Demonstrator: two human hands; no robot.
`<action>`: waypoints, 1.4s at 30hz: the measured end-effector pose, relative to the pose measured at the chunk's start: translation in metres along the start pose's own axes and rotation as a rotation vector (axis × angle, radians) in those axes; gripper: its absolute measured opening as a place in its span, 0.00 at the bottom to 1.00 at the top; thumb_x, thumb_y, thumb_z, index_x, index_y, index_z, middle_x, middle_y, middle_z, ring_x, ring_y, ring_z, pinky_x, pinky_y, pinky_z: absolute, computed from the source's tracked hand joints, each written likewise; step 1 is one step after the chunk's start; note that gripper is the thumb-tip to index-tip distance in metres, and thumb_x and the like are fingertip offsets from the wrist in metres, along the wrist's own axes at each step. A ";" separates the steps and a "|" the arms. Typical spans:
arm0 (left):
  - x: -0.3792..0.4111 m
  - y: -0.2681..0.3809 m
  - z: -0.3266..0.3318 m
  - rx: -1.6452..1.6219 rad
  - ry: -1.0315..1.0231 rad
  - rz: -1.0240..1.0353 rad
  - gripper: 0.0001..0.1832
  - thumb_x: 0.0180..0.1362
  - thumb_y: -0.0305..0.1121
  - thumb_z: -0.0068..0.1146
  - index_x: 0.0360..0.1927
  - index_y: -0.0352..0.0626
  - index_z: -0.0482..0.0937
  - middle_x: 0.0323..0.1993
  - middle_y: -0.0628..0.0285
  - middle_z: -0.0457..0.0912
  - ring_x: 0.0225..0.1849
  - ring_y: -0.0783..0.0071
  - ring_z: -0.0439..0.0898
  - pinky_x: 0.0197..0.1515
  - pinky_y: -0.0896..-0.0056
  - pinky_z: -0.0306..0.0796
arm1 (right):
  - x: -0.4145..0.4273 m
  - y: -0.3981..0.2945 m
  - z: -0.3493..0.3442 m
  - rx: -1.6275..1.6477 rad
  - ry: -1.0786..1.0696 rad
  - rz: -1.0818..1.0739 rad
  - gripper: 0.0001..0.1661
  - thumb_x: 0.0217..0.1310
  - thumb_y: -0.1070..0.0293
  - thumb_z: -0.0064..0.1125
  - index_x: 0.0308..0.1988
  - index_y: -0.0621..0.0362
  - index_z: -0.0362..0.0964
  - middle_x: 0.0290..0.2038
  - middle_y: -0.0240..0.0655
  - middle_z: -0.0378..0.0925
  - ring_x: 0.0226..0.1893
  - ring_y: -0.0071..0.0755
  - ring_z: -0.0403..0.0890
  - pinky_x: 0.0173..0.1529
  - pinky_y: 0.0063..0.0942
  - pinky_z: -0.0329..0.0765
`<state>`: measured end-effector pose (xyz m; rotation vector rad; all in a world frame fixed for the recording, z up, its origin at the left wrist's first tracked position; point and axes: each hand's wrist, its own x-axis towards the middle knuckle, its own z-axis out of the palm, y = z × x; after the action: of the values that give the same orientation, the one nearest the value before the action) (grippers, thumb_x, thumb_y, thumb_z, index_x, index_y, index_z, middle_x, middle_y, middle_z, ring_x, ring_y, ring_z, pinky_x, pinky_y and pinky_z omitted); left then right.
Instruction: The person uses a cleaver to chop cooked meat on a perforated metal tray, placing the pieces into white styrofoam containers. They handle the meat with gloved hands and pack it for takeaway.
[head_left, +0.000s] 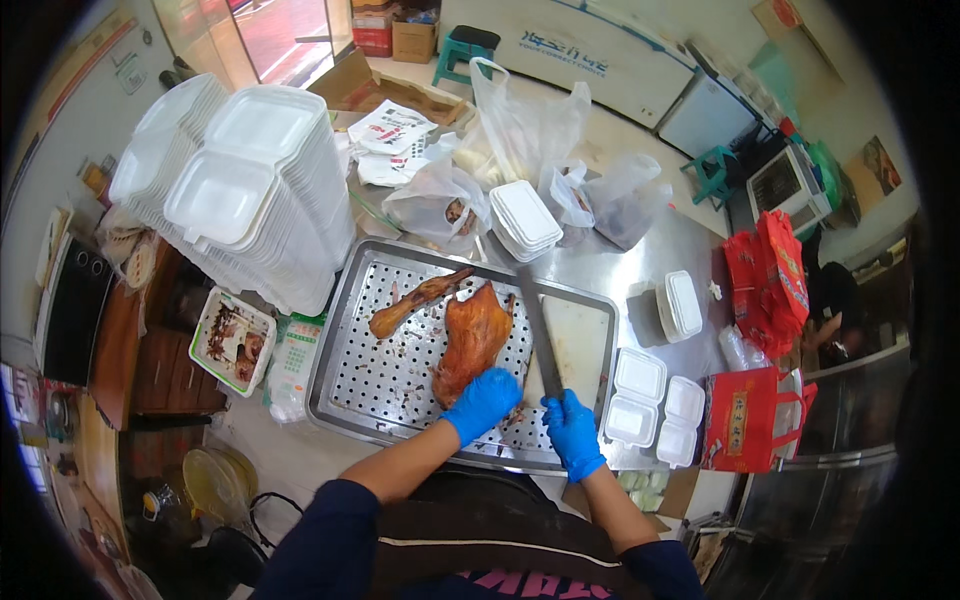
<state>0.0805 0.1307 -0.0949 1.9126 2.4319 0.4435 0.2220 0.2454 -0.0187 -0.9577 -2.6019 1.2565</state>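
A glossy brown roast duck (474, 334) lies breast-up on a perforated steel tray (341, 367). My left hand (484, 405), in a blue glove, is curled over the duck's near end, and the fingertips are hidden. A separate neck-and-head piece (411, 306) rests to the left of the duck. My right hand (574, 439), also gloved in blue, grips the handle of a long-bladed knife (541, 330). The blade points away from me, over the left side of a white cutting board (583, 337) set in the tray's right part.
Tall stacks of foam clamshell boxes (247, 180) stand beyond the tray's left corner. Plastic bags (517, 120) and a closed foam box (525, 221) line its far side. Open boxes (636, 397) and red bags (742, 420) are at right. A scrap-filled container (234, 341) sits left.
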 end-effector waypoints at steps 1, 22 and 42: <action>-0.014 -0.005 -0.001 -0.055 0.008 0.059 0.04 0.46 0.32 0.56 0.22 0.45 0.79 0.25 0.57 0.76 0.35 0.60 0.77 0.38 0.63 0.73 | 0.006 -0.002 0.000 -0.106 -0.050 -0.083 0.07 0.64 0.69 0.51 0.37 0.62 0.69 0.26 0.46 0.78 0.23 0.44 0.80 0.27 0.36 0.74; -0.160 -0.085 -0.057 -1.356 -0.036 -1.072 0.17 0.65 0.46 0.49 0.38 0.40 0.75 0.31 0.62 0.78 0.31 0.73 0.77 0.32 0.71 0.71 | 0.021 -0.017 0.062 -0.625 -0.442 -0.359 0.08 0.59 0.64 0.50 0.34 0.56 0.68 0.27 0.50 0.76 0.26 0.57 0.78 0.29 0.49 0.75; -0.034 -0.010 -0.033 -0.023 0.123 0.000 0.13 0.56 0.32 0.53 0.44 0.39 0.76 0.64 0.48 0.62 0.66 0.49 0.59 0.67 0.38 0.47 | -0.049 0.059 -0.023 0.289 0.188 0.193 0.09 0.67 0.67 0.48 0.36 0.60 0.72 0.21 0.29 0.73 0.18 0.17 0.68 0.22 0.19 0.67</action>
<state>0.0733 0.0889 -0.0706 1.9310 2.4887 0.6041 0.2983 0.2597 -0.0382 -1.2229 -2.1554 1.4573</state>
